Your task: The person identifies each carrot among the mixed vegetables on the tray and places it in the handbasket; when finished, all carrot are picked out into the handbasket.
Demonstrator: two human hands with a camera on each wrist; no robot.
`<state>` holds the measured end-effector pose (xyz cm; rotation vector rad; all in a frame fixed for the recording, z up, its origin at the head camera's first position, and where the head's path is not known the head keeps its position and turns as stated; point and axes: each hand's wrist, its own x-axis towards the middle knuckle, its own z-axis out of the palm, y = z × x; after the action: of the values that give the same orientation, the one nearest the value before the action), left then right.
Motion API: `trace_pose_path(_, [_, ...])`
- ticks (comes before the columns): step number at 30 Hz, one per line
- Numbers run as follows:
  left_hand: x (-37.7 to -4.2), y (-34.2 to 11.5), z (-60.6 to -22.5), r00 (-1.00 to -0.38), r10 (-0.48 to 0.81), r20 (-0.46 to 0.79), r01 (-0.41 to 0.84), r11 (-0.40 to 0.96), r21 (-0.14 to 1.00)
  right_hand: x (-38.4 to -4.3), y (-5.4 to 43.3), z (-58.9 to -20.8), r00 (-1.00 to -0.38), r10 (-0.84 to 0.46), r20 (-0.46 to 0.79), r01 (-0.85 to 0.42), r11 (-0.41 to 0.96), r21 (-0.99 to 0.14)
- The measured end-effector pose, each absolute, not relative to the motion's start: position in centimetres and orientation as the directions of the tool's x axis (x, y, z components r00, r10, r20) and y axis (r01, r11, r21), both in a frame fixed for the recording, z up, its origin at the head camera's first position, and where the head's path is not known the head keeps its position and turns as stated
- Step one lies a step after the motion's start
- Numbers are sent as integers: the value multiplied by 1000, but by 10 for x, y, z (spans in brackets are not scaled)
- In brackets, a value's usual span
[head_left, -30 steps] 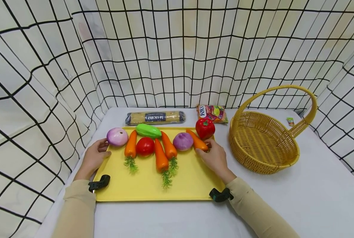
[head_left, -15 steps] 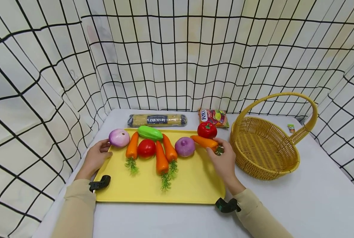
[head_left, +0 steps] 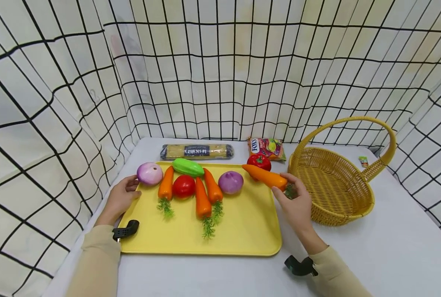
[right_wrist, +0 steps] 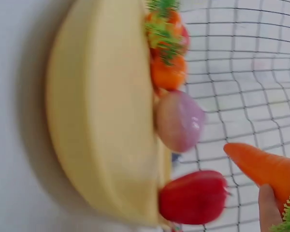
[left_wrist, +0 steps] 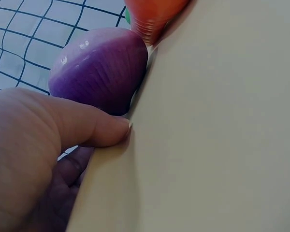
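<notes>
In the head view my right hand (head_left: 296, 208) pinches an orange carrot (head_left: 266, 175) near its leafy end, raised over the tray's right side with the tip pointing left. The right wrist view shows the same carrot (right_wrist: 261, 166) between thumb and fingers. At the left edge of the yellow tray (head_left: 239, 231), my left hand (head_left: 120, 200) grips the rim, with its thumb (left_wrist: 99, 126) on the inside and other fingers outside. Just above that thumb sits a purple-white onion (left_wrist: 101, 70). A red pepper (head_left: 259, 161) lies at the tray's back right corner, partly behind the raised carrot.
On the tray lie several carrots (head_left: 203, 202), a tomato (head_left: 184, 186), a green vegetable (head_left: 188, 167) and a purple onion (head_left: 231, 182). A wicker basket (head_left: 335, 185) stands to the right. Behind are a pasta pack (head_left: 197, 152) and a candy bag (head_left: 268, 148).
My right hand has lifted the carrot off the tray and carried it right, toward the basket. The left hand stays at the tray's left edge. The head view has shifted slightly.
</notes>
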<state>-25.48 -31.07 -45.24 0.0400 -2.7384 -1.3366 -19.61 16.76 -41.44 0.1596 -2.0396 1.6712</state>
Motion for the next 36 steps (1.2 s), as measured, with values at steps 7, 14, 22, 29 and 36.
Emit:
trace_pose_path(7, [-255,-310,-453,-994,-65,84,27,608,793,-179,212,-389,-891,267,367,-333,165,-928])
trace_pose_path(14, [-255,-310,-454,-994,-66,86,28,608,793,-169,265,-373,-899,267,347,-329,111,-938])
trace_pose_path(22, [-255,-310,-454,-994,-70,82,22,610,792,-167,305,-377,-930,229,288,-327,-156,-932])
trace_pose_path(29, [-255,-311,-454,-995,-68,73,17,607,795,-171,321,-379,-924,247,293,-344,-197,-918])
trace_pose_path(36, [-255,-311,-454,-995,-71,76,18,600,800,-180,334,-371,-937,297,186,-218,-81,-972])
